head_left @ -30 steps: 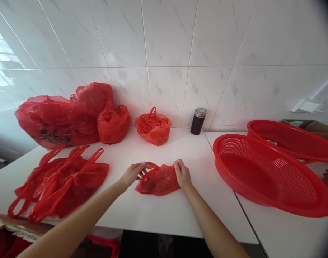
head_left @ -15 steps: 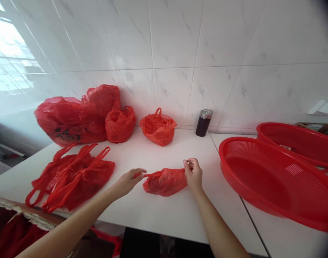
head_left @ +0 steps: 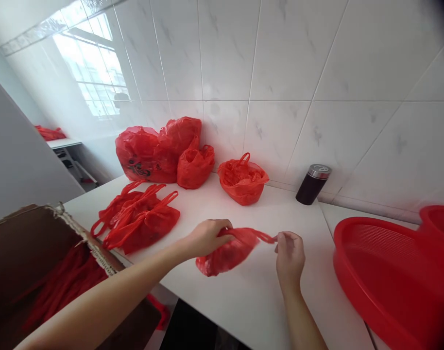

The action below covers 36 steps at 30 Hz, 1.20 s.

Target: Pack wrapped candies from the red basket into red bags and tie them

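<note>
A small red plastic bag point(head_left: 227, 255) with something inside it is between my hands at the middle of the white table point(head_left: 244, 301). My left hand point(head_left: 211, 238) is closed on the top of the bag, fingers curled over its left side. Its handle stretches out to the right, where my right hand point(head_left: 290, 255) pinches the end. What the bag contains cannot be made out. To the left lie several red plastic bags point(head_left: 142, 218) in an overlapping row, handles pointing up and outward.
Along the tiled wall stand large filled red bags point(head_left: 152, 155), a small one point(head_left: 196, 167), an open red bag point(head_left: 243, 182) and a dark flask point(head_left: 312, 184). Red plastic baskets point(head_left: 375, 272) occupy the right. A cardboard box point(head_left: 18, 233) with red material sits front left.
My left hand has moved from the left handle to grip the bag's top. My right hand now draws the other handle out to the right. The view has turned left.
</note>
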Each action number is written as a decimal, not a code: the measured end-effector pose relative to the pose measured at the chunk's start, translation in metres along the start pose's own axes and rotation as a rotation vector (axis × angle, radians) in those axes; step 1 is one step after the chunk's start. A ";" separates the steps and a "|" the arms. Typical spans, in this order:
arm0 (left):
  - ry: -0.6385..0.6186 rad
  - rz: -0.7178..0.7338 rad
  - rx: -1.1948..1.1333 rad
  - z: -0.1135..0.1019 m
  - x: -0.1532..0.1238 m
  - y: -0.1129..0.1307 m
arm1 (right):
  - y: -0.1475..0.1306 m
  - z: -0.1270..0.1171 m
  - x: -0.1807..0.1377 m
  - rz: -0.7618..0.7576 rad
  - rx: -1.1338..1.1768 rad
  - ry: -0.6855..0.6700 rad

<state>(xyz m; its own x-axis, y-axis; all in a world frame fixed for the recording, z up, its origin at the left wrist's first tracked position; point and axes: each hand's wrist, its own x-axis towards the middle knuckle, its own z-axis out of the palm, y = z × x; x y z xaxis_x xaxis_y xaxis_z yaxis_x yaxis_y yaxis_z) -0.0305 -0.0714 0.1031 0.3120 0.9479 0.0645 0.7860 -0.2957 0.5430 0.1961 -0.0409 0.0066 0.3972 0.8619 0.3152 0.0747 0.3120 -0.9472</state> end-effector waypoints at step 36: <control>0.225 -0.619 0.665 -0.042 -0.036 -0.187 | 0.034 0.008 0.002 0.089 -0.135 -0.174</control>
<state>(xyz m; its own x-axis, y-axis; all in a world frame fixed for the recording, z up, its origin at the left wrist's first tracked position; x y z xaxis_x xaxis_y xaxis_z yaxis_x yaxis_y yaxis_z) -0.2109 -0.0455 0.0349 -0.3203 0.9394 0.1223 0.9432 0.3283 -0.0515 0.1922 -0.0258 -0.0244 0.2449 0.9433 0.2241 0.1728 0.1849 -0.9674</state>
